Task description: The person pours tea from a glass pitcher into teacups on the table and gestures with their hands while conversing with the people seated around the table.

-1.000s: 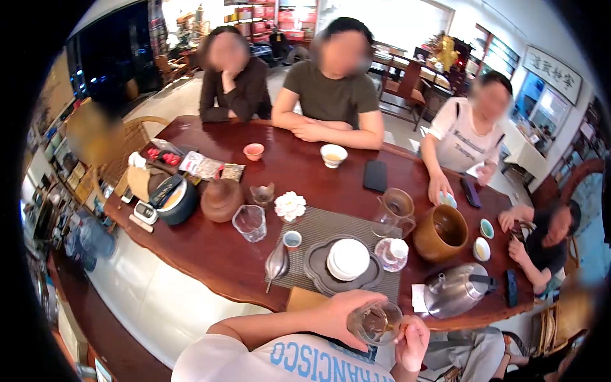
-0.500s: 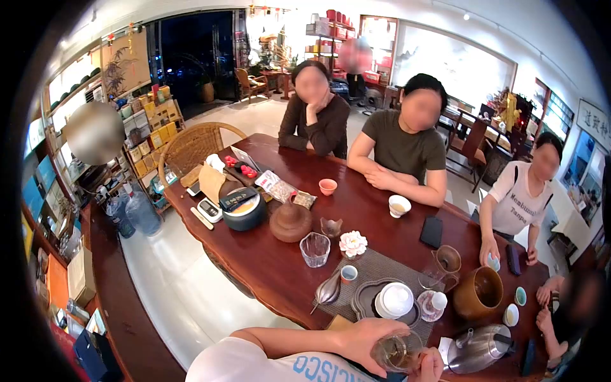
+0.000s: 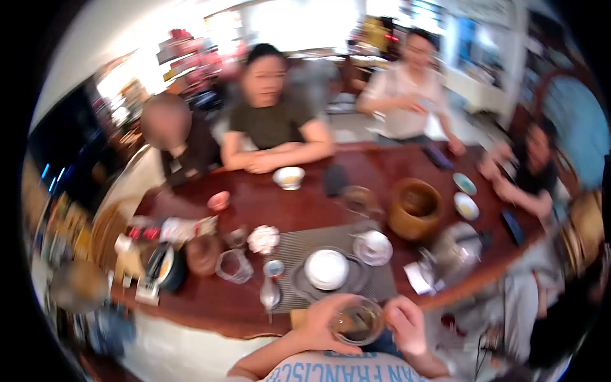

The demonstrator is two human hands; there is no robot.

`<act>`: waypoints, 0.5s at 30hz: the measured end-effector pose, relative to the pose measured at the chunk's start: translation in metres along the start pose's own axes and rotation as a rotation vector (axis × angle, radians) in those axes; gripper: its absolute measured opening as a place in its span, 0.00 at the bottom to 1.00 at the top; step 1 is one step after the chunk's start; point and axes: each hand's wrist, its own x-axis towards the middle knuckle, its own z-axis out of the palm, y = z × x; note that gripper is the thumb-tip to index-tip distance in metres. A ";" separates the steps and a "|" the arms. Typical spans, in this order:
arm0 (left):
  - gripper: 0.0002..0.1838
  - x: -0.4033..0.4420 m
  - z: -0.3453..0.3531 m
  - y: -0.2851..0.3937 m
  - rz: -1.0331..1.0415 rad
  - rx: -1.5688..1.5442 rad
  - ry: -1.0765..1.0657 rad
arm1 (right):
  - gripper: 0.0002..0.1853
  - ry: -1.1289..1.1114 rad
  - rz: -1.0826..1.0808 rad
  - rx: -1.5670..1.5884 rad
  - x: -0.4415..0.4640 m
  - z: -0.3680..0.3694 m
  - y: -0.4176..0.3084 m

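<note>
Broadly, the dark red table [image 3: 305,207] spans the middle of the frame, with a printed shirt [image 3: 347,370] at the bottom edge and a grey tray [image 3: 302,280] in the lower middle. Between shirt and tray, at the lower centre, sits the glass pitcher [image 3: 358,323], the left hand [image 3: 318,325] wrapped around its left side and the right hand [image 3: 407,326] closed at its right, apparently on the handle. It should be stiff and fairly light, yet brittle, slick if wet, and its liquid could slop when tilted. The handle seems the safest hold, a second hand steadying the body lightly. Blurred though it is, it looks clear and round, yellowish-brown liquid inside, its rim thin and pale.
</note>
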 end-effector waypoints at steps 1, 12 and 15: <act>0.50 -0.001 0.002 -0.003 -0.034 -0.063 -0.007 | 0.08 0.006 -0.048 -0.024 0.000 0.001 0.001; 0.62 -0.004 0.037 -0.011 -0.067 -0.557 -0.066 | 0.12 0.130 -0.155 -0.040 -0.023 0.003 0.002; 0.64 -0.001 0.042 0.000 -0.132 -0.567 -0.050 | 0.12 0.167 -0.182 -0.070 -0.026 0.001 -0.001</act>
